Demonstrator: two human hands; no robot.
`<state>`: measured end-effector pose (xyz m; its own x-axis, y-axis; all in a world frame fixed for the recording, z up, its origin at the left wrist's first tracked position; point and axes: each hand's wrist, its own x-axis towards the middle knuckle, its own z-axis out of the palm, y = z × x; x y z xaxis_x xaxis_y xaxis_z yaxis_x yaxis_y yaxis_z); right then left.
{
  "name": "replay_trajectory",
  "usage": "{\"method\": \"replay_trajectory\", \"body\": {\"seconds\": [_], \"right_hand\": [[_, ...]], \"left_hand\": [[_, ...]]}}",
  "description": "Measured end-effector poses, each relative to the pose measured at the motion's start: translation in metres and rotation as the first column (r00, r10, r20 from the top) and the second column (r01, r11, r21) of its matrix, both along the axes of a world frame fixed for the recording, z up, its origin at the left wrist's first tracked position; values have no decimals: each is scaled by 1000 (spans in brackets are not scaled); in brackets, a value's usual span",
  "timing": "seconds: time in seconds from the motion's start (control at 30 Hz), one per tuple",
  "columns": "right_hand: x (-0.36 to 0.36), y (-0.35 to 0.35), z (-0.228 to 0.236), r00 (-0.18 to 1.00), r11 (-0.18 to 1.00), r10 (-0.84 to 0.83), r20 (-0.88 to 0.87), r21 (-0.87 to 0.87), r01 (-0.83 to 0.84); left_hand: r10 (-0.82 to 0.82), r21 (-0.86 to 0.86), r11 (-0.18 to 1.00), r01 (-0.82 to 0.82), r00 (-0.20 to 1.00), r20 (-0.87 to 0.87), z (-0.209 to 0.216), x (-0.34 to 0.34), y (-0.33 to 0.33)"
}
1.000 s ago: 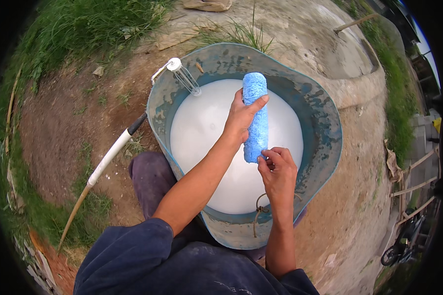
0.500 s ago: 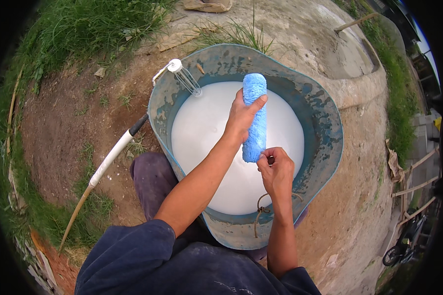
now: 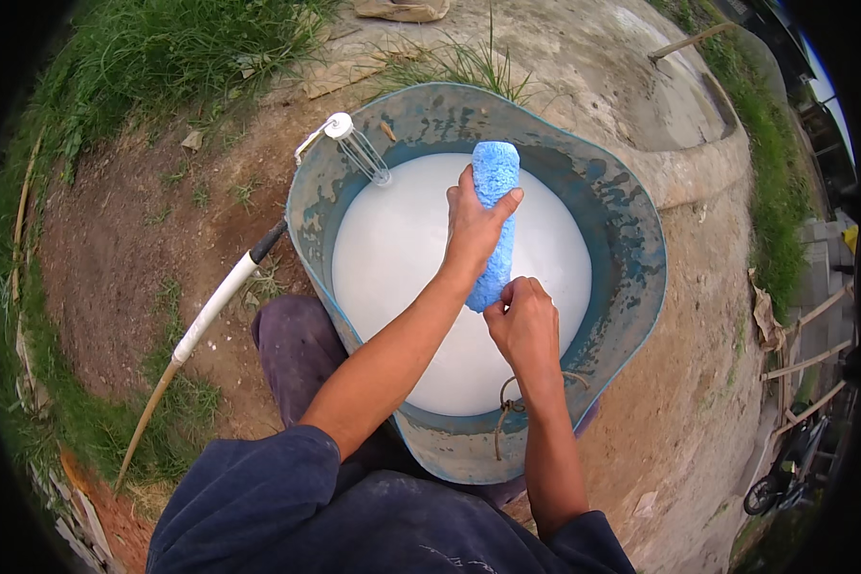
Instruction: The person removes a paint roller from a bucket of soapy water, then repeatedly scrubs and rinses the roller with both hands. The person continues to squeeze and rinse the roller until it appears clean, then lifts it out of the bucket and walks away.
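A fluffy light blue paint roller cover is held slanted over a bucket of white liquid, its lower end nearer me. My left hand wraps round its middle, thumb across the nap. At the cover's lower end, the fingers of my right hand are pinched together against the edge; whatever is between them is too small to make out. Below both hands, smooth white liquid fills much of the worn blue bucket. A bare roller frame with a wire cage hangs inside the bucket's far left rim.
From the left rim a pole with a white section slants down to the ground. A thin cord is tied at the near rim. Grass grows far left; bare soil and concrete surround the bucket. Wooden sticks stand at right.
My right hand has shifted slightly left and up along the cover's lower end. The cover's lower end has tilted a little to the left, still in my left hand.
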<state>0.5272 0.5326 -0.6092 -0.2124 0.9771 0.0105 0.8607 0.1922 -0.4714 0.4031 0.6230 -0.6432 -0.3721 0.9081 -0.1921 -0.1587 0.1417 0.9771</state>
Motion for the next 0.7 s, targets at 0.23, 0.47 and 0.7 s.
{"method": "replay_trajectory", "body": {"seconds": [0.23,0.47,0.7], "right_hand": [[3,10,-4,963,980,-117,-242,-186,72],[10,10,-7,865,892,-314,-392,-434,128],[17,10,-20,752,806,-442,-489,-584,94]], "left_hand": [[-26,2,1000,26,997,-69,-3,-1,2],[-95,51,993,103,984,-151,-5,9,-1],[-205,41,975,220,951,-231,-2,14,-4]]}}
